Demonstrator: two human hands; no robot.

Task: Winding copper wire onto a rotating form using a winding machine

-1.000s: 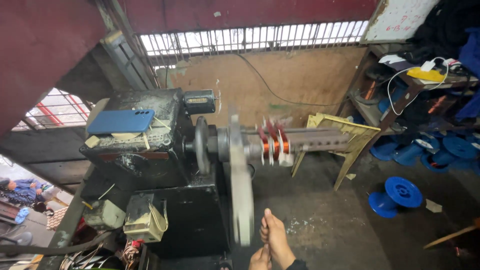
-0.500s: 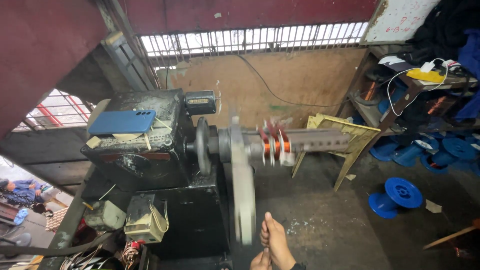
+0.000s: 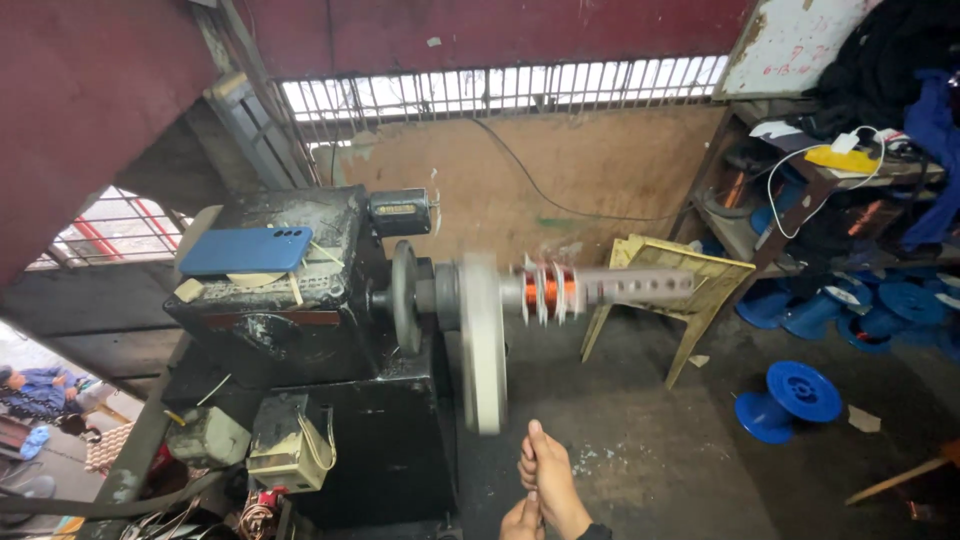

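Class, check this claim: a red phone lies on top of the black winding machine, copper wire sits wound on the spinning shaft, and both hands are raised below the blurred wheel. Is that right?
Not quite. The phone on the black winding machine is blue, not red, as the head view shows. The rest holds: copper wire sits on the shaft, and the right hand and left hand are raised below the blurred wheel.

Maroon wall (image 3: 450,30); barred window (image 3: 500,92); grey floor (image 3: 650,450).

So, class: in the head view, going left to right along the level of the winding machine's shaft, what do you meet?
Blue phone on the black machine → dark wheel → blurred pale disc → copper coils → holed grey shaft → yellow frame → blue spools.
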